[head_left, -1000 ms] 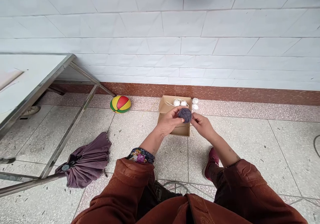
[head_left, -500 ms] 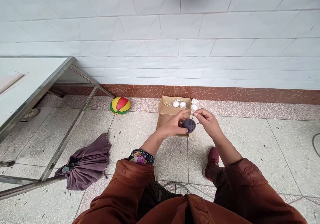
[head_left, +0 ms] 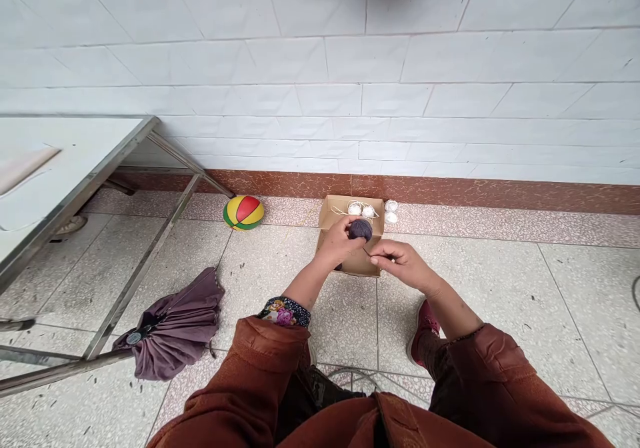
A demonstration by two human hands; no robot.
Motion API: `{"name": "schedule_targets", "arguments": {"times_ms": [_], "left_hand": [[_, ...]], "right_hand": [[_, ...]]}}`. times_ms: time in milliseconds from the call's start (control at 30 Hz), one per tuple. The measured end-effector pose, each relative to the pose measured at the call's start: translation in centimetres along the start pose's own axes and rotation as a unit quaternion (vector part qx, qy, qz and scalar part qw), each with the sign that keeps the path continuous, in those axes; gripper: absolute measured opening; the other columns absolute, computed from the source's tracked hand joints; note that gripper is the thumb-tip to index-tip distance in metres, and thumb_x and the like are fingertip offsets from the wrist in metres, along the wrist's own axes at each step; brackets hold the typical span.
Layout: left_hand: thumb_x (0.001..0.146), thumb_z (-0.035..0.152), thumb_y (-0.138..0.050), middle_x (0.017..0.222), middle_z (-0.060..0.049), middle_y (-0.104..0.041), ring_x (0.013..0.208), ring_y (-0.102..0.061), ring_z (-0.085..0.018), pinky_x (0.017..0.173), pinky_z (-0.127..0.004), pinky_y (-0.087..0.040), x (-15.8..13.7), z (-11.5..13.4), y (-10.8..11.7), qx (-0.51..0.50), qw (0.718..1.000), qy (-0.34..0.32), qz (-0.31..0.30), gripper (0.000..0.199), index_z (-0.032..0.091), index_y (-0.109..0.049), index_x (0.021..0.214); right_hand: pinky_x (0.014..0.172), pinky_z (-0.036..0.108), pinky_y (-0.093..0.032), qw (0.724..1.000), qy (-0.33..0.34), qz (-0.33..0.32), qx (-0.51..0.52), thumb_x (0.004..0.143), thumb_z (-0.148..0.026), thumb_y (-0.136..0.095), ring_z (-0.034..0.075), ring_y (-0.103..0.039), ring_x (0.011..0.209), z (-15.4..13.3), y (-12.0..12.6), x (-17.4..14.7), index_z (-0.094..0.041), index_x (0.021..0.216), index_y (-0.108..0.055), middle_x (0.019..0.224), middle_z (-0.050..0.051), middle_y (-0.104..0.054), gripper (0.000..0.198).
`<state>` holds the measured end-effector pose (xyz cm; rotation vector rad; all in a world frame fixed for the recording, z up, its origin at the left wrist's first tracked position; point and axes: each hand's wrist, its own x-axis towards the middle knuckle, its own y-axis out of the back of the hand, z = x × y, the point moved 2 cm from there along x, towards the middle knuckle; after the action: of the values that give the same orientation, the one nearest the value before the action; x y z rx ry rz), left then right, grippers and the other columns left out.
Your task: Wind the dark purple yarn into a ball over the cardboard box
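Note:
My left hand (head_left: 337,243) is closed round a dark purple ball of yarn (head_left: 360,230), held above an open cardboard box (head_left: 358,263). Thumb and fingertips of my right hand (head_left: 404,263) pinch a dark yarn strand (head_left: 367,252) that runs to the ball, just below and to its right. Two white balls of yarn (head_left: 361,210) with loose ends lie at the box's far part. Two more white yarn balls (head_left: 391,212) sit on the floor beside the box. Part of the box is hidden behind my left hand.
A red, yellow and green ball (head_left: 243,213) lies near the wall (head_left: 280,128). Left of me, a folded purple umbrella (head_left: 175,328) leans by a metal-framed table (head_left: 75,148). A cable (head_left: 350,372) lies on the floor near my feet.
The purple yarn ball has moved left and farther away in my left hand. My right hand has swung from above the ball to below and right of it, still pinching the strand.

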<state>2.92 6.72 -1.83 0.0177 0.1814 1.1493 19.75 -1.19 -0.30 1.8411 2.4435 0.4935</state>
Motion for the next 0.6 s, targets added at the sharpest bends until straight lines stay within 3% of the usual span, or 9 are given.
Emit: {"name": "schedule_targets", "arguments": {"times_ms": [67,167,267,333,467,600], "left_hand": [[0.062,0.014,-0.073,0.116,-0.008,-0.065,0.106,-0.061,-0.024,0.096,-0.040,-0.048,-0.2,-0.1,-0.3,0.039,0.999,-0.013,-0.025,0.051,0.019,-0.065,0.113],[0.062,0.013,-0.076,0.118,-0.008,-0.062,0.103,-0.061,-0.023,0.094,-0.041,-0.048,-1.1,0.0,-1.1,0.032,0.994,-0.003,-0.109,0.073,0.023,-0.058,0.132],[0.065,0.016,-0.079,0.121,-0.008,-0.060,0.103,-0.060,-0.021,0.092,-0.038,-0.048,-1.9,0.5,-1.9,-0.066,0.974,-0.004,-0.218,0.089,0.028,-0.046,0.147],[0.068,0.019,-0.080,0.124,-0.008,-0.060,0.107,-0.060,-0.021,0.094,-0.037,-0.047,-2.1,0.9,-2.1,-0.148,0.958,-0.007,-0.247,0.088,0.030,-0.046,0.148],[0.068,0.023,-0.081,0.123,-0.008,-0.064,0.110,-0.059,-0.021,0.097,-0.036,-0.045,-1.5,1.1,-1.8,-0.218,0.962,0.009,-0.165,0.064,0.024,-0.062,0.130],[0.069,0.022,-0.077,0.107,-0.006,-0.068,0.100,-0.061,-0.018,0.098,-0.035,-0.044,-0.6,0.6,-1.0,-0.154,0.987,0.038,-0.023,0.046,0.018,-0.067,0.114]], "right_hand": [[0.070,0.032,-0.049,0.997,-0.019,0.057,0.042,0.091,-0.050,-0.066,0.017,-0.059,0.072,-0.1,1.0,0.0,-0.022,0.087,-0.070,0.079,0.003,-0.067,0.028],[0.065,0.030,-0.046,0.983,-0.056,0.159,0.067,0.089,-0.052,-0.068,0.015,-0.053,0.066,0.5,2.4,0.2,-0.022,0.084,-0.068,0.073,0.000,-0.061,0.030],[0.061,0.028,-0.041,0.971,-0.086,0.221,0.043,0.090,-0.050,-0.067,0.014,-0.046,0.062,1.6,3.2,0.4,-0.022,0.081,-0.065,0.068,-0.002,-0.054,0.029],[0.062,0.028,-0.040,0.970,-0.099,0.223,0.008,0.091,-0.049,-0.064,0.014,-0.046,0.063,2.4,3.2,0.5,-0.021,0.079,-0.063,0.067,-0.003,-0.053,0.030],[0.064,0.029,-0.042,0.977,-0.092,0.168,-0.089,0.093,-0.044,-0.058,0.016,-0.053,0.066,3.7,2.0,0.5,-0.021,0.076,-0.061,0.068,-0.001,-0.058,0.029],[0.071,0.030,-0.046,0.989,-0.028,0.060,-0.131,0.097,-0.038,-0.056,0.018,-0.060,0.073,3.0,0.4,0.3,-0.022,0.079,-0.064,0.078,0.002,-0.066,0.025]]}}
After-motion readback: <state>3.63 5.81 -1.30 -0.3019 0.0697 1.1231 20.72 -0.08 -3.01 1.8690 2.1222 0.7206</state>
